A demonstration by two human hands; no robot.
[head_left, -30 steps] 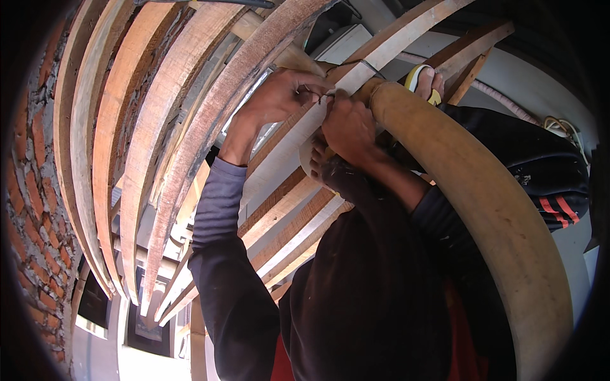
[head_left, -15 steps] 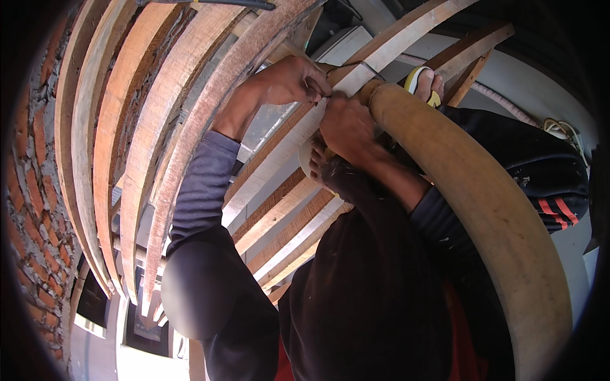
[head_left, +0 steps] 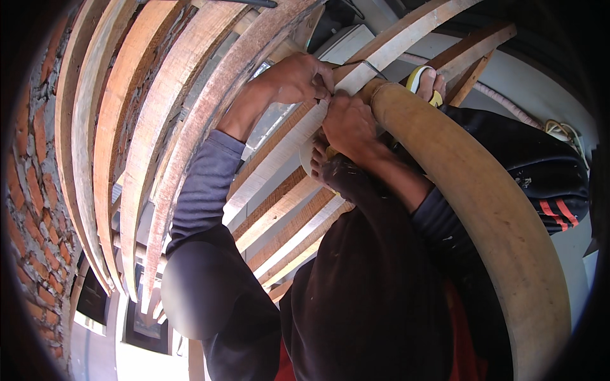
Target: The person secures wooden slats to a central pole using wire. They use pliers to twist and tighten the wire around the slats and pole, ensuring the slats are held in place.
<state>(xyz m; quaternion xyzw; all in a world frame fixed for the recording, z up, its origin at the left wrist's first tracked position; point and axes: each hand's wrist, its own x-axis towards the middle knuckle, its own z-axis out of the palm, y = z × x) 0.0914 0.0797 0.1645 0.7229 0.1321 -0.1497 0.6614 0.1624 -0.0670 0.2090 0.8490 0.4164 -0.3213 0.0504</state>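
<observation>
My left hand [head_left: 298, 77] is at the top middle, fingers curled in and pinched at the side of a pale wooden beam [head_left: 270, 162]. Close against it, my right hand [head_left: 349, 126] is closed too, its fingertips meeting the same beam just below the left ones. Whatever the fingers grip is too small or hidden to make out. A thin dark wire [head_left: 365, 62] loops over the beam just beyond my hands. Beside my right hand ends a thick bamboo pole [head_left: 470, 184], which runs down the right side.
Several long wooden beams [head_left: 152, 152] run side by side on the left, before a brick wall [head_left: 32, 209]. More beams lie beneath my arms. My sandalled foot [head_left: 427, 84] rests near the far beams. A pale pipe [head_left: 502, 98] and coiled cords [head_left: 562, 130] lie at the right.
My left hand has shifted slightly up and to the right. The right hand has barely moved, and both stay closed at the beam.
</observation>
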